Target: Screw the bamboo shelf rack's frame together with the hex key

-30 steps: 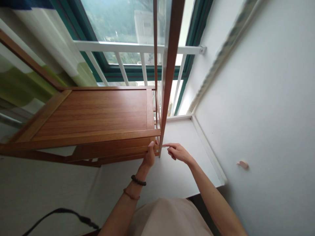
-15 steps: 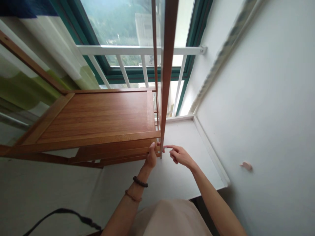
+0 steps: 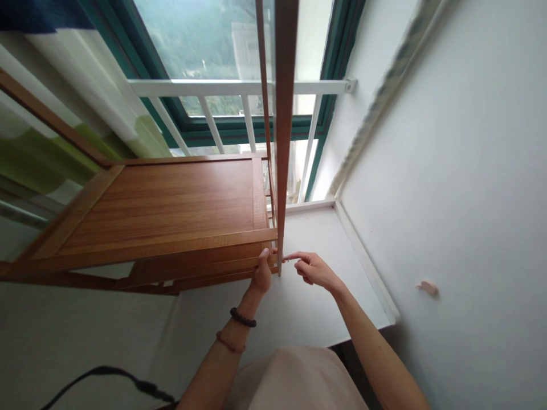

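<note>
A brown wooden shelf rack [image 3: 171,196] stands in front of me, its upright post [image 3: 284,131] rising at the right end. My left hand [image 3: 261,274] is closed round the edge of a lower shelf board [image 3: 200,262] beside this post, thumb on top. Its other fingers are mostly hidden behind the wood. On the post's far right side, my right hand [image 3: 311,269] stretches its index finger to the post at the same height, the other fingers curled. A tiny metallic piece [image 3: 288,260] shows at that fingertip, too small to name.
A white ledge [image 3: 329,245] with a raised rim lies under the rack. Beyond are a white railing [image 3: 205,87] and a green-framed window [image 3: 329,102]. A curtain [image 3: 98,85] hangs left, a white wall [image 3: 470,188] with a small pink hook [image 3: 428,288] rises right. A black strap [image 3: 106,370] is lower left.
The rack's upper part and post appear shifted slightly left in view. My right index fingertip has moved very little at the post; my left hand keeps its grip.
</note>
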The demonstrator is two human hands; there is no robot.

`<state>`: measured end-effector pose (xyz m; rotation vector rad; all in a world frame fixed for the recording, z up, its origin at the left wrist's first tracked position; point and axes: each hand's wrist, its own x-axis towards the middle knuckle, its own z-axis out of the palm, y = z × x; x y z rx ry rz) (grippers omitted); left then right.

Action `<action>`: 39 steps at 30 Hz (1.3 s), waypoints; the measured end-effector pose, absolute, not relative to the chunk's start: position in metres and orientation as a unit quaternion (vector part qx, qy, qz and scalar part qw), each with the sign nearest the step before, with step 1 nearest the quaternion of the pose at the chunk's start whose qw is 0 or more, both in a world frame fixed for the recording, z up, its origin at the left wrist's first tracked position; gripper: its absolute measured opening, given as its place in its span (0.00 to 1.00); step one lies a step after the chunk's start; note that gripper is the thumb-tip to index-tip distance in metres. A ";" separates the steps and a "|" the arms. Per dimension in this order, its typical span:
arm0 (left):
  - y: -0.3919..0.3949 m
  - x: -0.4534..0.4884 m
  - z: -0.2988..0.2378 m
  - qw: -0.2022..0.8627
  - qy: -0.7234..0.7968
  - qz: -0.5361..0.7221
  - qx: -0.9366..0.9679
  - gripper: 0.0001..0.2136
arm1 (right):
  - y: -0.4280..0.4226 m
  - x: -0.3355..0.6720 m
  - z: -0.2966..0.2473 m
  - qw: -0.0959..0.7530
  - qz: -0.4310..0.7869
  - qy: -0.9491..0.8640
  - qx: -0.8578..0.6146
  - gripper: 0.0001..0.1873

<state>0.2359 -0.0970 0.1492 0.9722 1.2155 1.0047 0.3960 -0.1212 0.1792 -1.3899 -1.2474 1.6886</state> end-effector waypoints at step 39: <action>-0.097 0.236 0.152 0.599 0.508 0.451 0.424 0.18 | -0.111 0.386 0.172 0.381 0.355 -0.659 -0.543 0.16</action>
